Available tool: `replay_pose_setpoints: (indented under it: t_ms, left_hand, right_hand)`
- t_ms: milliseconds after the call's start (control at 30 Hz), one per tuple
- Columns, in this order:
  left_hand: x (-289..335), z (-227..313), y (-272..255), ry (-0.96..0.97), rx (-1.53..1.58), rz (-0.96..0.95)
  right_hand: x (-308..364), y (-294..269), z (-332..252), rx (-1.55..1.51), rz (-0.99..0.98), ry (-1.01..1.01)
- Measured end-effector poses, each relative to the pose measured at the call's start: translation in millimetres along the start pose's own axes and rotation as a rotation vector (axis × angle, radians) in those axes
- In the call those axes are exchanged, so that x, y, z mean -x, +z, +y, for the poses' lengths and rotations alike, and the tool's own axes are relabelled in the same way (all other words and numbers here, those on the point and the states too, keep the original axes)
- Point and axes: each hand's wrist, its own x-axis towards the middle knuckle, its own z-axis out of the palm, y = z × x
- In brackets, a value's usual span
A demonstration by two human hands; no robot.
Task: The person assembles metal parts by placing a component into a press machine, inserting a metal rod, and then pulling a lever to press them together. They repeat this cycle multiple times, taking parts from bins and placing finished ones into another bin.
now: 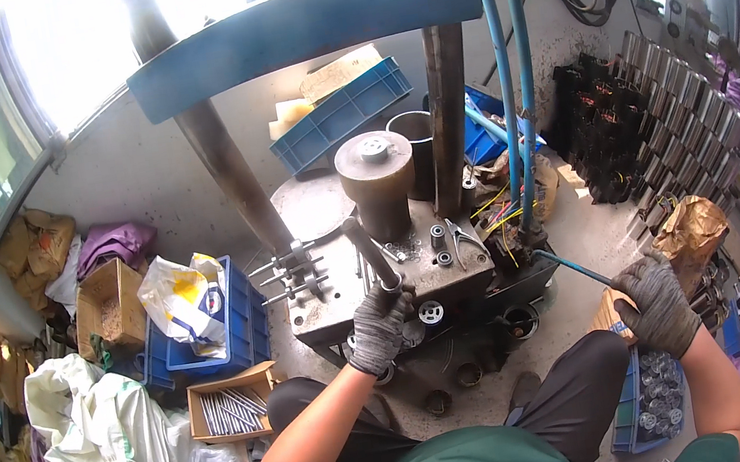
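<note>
My left hand (380, 333), in a grey work glove, is closed around the near end of a metal tube (367, 247) above the steel bed (333, 305) of a press. My right hand (661, 310), also gloved, grips the end of a blue lever (576, 266) at the press's right side. A thick round pedestal (380, 193) stands on the bed, with a small slotted round metal part (373, 148) on top. Another slotted round part (431, 313) sits at the bed's front edge, beside my left hand. Pliers (465, 242) and small metal rings (443, 258) lie at the right.
A blue crossbeam (312, 34) on steel columns (233, 175) spans overhead. Blue hoses (518, 65) hang at the right. Metal cylinders (676, 104) are stacked beyond. Left are a blue crate (243, 312), a carton of metal rods (234, 409) and a white sack (100, 443).
</note>
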Motion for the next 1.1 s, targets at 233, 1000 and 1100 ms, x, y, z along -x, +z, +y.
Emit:
replay_pose_setpoints:
  t_ms: [233,1000,1100]
  left_hand:
    - [-106,115,27,0.509,0.212,0.009]
    - [-308,147,12,0.313,-0.565,0.171]
    - [-301,145,24,0.506,-0.937,0.225]
  right_hand:
    - [-69,-11,5,0.057,0.629,-0.134]
    - [-167,-23,41,-0.226,0.457,0.256]
    - [-143,-19,32,-0.195,0.527,0.123]
